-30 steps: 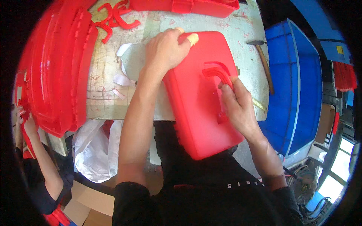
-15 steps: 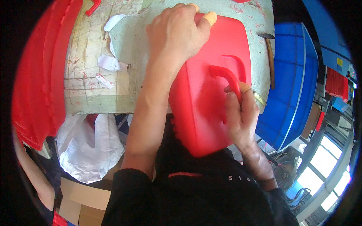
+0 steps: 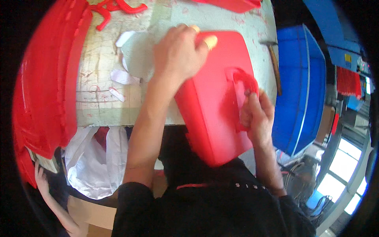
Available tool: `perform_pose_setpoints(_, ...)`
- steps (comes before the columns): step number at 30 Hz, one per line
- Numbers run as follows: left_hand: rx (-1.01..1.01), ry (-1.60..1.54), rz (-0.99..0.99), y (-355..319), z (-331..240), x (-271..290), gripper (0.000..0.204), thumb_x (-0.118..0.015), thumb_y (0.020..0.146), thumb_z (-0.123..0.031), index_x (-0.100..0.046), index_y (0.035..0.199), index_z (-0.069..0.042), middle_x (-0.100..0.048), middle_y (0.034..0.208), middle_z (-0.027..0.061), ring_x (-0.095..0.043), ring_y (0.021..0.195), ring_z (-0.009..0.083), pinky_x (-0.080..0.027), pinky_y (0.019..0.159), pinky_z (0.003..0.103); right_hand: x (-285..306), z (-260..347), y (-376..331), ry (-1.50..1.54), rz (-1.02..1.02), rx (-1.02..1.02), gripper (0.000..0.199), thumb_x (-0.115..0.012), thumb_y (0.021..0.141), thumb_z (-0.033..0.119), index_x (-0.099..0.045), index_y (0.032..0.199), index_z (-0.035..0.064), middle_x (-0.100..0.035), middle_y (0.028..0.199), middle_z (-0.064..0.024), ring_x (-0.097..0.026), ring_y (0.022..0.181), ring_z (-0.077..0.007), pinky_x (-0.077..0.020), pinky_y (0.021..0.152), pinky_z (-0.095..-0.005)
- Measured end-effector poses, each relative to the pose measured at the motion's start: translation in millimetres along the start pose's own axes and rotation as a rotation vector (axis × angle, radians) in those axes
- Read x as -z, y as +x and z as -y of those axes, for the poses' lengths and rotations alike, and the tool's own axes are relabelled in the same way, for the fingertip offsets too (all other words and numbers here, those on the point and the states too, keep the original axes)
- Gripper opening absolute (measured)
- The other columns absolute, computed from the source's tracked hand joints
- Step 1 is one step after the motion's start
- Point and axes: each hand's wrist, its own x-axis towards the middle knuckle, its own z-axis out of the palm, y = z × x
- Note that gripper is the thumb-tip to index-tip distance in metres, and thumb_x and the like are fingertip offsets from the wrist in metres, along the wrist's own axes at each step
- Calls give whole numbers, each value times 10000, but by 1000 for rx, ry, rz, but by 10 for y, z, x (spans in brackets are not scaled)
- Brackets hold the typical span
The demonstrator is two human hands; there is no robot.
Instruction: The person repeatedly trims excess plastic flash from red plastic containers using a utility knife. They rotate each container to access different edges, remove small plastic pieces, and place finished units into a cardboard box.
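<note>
A red plastic case (image 3: 219, 122) leans tilted against the table's near edge, its lower end at my body. My left hand (image 3: 179, 53), with yellow finger covers on thumb and a fingertip, is closed over the case's far left edge. On the case's face, a curved red handle (image 3: 248, 81) lies by a recess. My right hand (image 3: 256, 114) has its fingers closed round the handle's near part. The fingertips under it are partly hidden.
Loose red handles (image 3: 122, 7) and white paper scraps (image 3: 124, 77) lie on the table (image 3: 102, 110). A hammer (image 3: 275, 71) rests near the right edge, beside a blue crate (image 3: 292, 94). Stacked red panels (image 3: 47, 91), a white bag (image 3: 94, 166) and another person's arm (image 3: 55, 205) are at left.
My right hand has shifted, and the handle that stood up off the case now sits closer to its recess. The other person's hand has come into view by the stacked panels.
</note>
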Motion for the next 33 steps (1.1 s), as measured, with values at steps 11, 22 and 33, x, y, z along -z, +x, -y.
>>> perform_pose_setpoints(11,-103,-17,441,222,71,237,388,-698,883,-406,-678,891,-18,-688,792,168,-680,741,339,-509,690,433,82,252,145,-627,21,93,185,-492,1025,114,-542,1172,14,-696,882,-134,-654,688,-188,-526,657,-333)
perform_pose_setpoints(22,30,-855,792,471,287,-119,465,-763,852,-140,-613,1251,45,-680,1166,105,-623,1112,177,-482,1002,338,130,169,397,-723,293,263,122,-489,1031,79,-510,1134,18,-627,723,-135,-639,651,-179,-484,576,-337)
perform_pose_setpoints(33,116,-819,852,519,176,0,452,-755,855,-128,-632,1259,33,-691,1167,124,-634,1085,178,-499,966,332,60,175,478,-626,401,360,165,-535,984,57,-508,1140,7,-635,794,-227,-684,763,-414,-519,637,-454)
